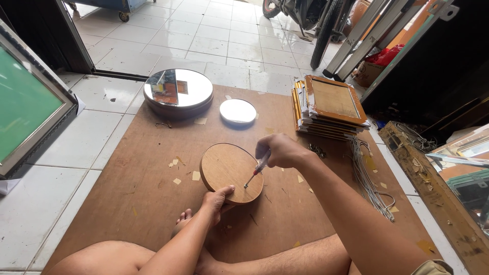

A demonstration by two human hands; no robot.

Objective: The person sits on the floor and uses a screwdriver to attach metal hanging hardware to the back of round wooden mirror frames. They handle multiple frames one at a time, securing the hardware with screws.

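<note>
Round tan wooden disc point(230, 172) lies on the brown hardboard sheet point(153, 203), near edge propped slightly up. Left hand point(216, 199) clamps that near edge, thumb on top, likely to steady it. Right hand point(279, 150) is closed around a slim screwdriver point(257, 170), tip pressed on the disc face. Any screw under the tip is too small to see. Two round mirrors point(178, 87) and stacked wooden frames point(331, 107) sit beyond.
</note>
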